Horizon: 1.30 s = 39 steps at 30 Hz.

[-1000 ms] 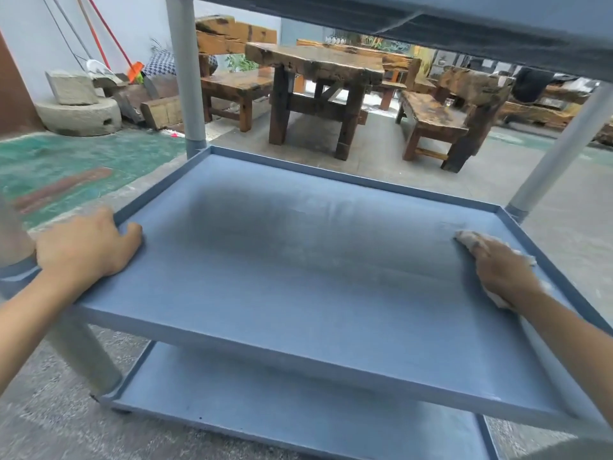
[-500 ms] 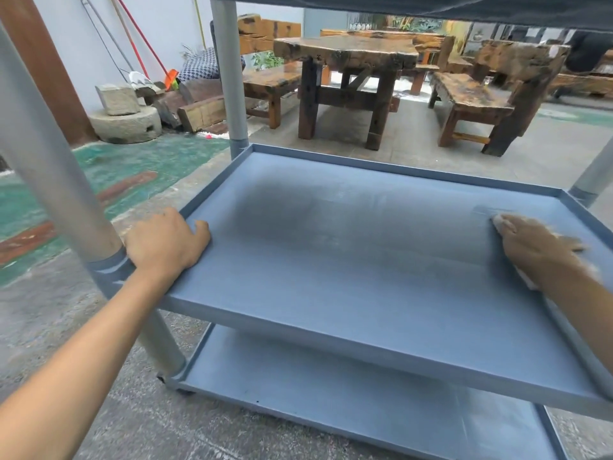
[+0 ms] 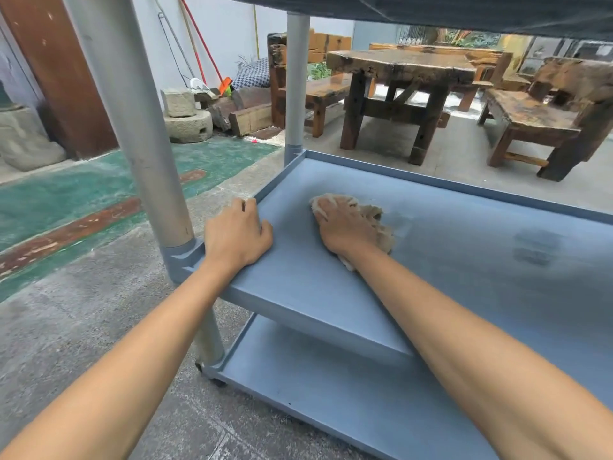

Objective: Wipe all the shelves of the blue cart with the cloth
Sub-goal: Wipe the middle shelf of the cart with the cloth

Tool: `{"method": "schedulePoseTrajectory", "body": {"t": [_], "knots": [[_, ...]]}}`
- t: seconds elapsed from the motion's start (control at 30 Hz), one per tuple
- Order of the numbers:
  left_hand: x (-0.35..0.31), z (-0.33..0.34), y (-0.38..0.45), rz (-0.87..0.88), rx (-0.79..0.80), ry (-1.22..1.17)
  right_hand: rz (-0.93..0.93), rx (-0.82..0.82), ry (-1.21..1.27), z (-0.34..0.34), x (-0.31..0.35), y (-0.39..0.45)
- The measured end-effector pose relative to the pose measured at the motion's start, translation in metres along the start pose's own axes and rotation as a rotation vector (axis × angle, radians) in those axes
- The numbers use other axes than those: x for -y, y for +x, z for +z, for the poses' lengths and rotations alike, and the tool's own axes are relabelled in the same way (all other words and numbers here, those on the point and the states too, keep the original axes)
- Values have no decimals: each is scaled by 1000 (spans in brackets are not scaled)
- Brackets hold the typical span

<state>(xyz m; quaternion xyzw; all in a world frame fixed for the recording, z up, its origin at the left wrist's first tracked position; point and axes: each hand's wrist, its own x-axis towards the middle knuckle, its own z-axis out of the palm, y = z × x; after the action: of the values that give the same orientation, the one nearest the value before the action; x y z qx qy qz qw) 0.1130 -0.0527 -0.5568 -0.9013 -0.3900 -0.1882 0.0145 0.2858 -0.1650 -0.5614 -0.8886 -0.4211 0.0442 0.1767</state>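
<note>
The blue cart's middle shelf [image 3: 464, 234] fills the centre and right of the head view. My right hand [image 3: 341, 227] presses a beige cloth [image 3: 378, 224] flat on the shelf's left part. The cloth shows around and behind the fingers. My left hand [image 3: 237, 234] grips the shelf's left rim, beside the near grey post [image 3: 132, 127]. The bottom shelf [image 3: 331, 386] lies below. The top shelf's underside [image 3: 431, 11] runs along the upper edge.
A second grey post [image 3: 297, 81] stands at the shelf's far left corner. Beyond the cart are a dark wooden table [image 3: 401, 88] and benches [image 3: 544, 117]. Stone blocks [image 3: 185, 114] and brooms lean by the white wall. The floor is concrete with green paint [image 3: 66, 194].
My right hand has swept the cloth from the shelf's right side across to its left part. The view has shifted right. My left hand keeps its hold on the left rim.
</note>
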Motion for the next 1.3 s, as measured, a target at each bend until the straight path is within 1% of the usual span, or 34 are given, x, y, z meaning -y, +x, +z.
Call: {"method": "schedulePoseTrajectory", "body": {"t": [0.13,0.23,0.3,0.37,0.43,0.47,0.5,0.57,0.6,0.63,0.67,0.7,0.8,0.9,1.0,1.07,1.13,1.2,1.3], "knots": [[7,-1,3,12,59,-22,-58,-7,2,-5,-9,-12],[8,2,6,-29,71,-38,-87,16,-11,-12,-17,-21],[4,0,10,-73,114,-40,-98,22,-4,-18,-31,-30],[-2,-1,13,-151,201,-19,-93,19,23,-26,-49,-39],[-14,-1,17,-265,283,42,-51,2,29,-35,-72,-49],[-23,0,17,-281,300,80,-29,-7,23,-40,-84,-54],[-35,4,16,-227,285,94,-6,-20,15,-46,-98,-58],[-62,15,13,28,250,13,34,-54,5,-57,-128,-66],[-77,19,9,140,290,-62,54,-70,0,-64,-145,-70],[-90,22,5,211,354,-108,82,-84,-10,-72,-164,-75],[-99,25,2,252,405,-104,111,-98,-16,-80,-185,-82],[-104,30,1,273,422,-78,143,-113,-26,-88,-207,-90],[-101,36,7,292,402,-50,266,-157,-40,-118,-278,-118],[-103,34,18,303,427,-16,485,-176,-77,-151,-342,-156],[-139,18,22,254,395,70,620,-194,-73,-177,-384,-197],[-169,16,18,177,399,144,631,-202,-57,-183,-393,-211],[-197,20,5,46,453,143,631,-210,-80,-183,-389,-214],[-214,22,-8,-72,453,91,651,-209,-109,-180,-382,-216],[-217,26,-10,-98,432,77,660,-200,-129,-178,-371,-242]]}}
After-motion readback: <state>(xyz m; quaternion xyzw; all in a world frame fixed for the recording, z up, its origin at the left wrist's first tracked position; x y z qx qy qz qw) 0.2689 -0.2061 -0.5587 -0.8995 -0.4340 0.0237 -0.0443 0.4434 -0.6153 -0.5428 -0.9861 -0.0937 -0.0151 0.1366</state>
